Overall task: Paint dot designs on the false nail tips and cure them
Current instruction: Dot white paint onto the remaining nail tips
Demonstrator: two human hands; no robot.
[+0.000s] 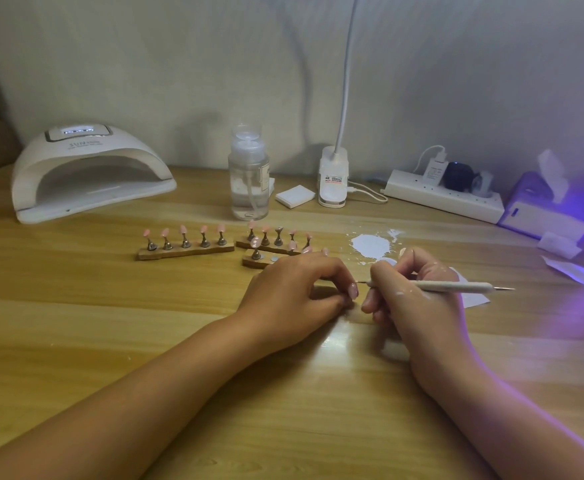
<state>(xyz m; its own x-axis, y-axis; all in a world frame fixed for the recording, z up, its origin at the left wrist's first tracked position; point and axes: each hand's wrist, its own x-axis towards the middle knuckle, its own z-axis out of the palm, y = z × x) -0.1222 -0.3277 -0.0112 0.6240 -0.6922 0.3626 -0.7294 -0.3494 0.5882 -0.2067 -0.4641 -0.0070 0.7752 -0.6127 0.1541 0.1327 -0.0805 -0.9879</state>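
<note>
Pinching a pink nail tip [353, 291] between curled thumb and forefinger, the left hand [294, 292] rests low on the table [110, 341]; what lies under the tip is hidden by the fingers. Just beside it, the right hand [418, 306], flecked with white, grips a slim pale pen [457, 286] with a fine metal point at each end; the near point meets the tip, though contact is hard to judge

Behind the hands, partly hidden by the left knuckles, are three wooden racks [185, 251] with small metal stands, each capped by a glossy pink oval. A white paint puddle [370, 245] with splashed edges lies on the wood past the right hand, and paper [474, 299] shows under the wrist

Further back, the domed white curing lamp [89, 171] stands at far left with its mouth facing forward and its display lit. Right of it stands a clear pump bottle [248, 178] part-filled with liquid, then a square white pad [294, 197] and a clip lamp [334, 178] with a bent neck. A power strip [443, 199] with plugs lies against the wall. Violet glow washes the crumpled tissues [560, 244] at the right edge
</note>
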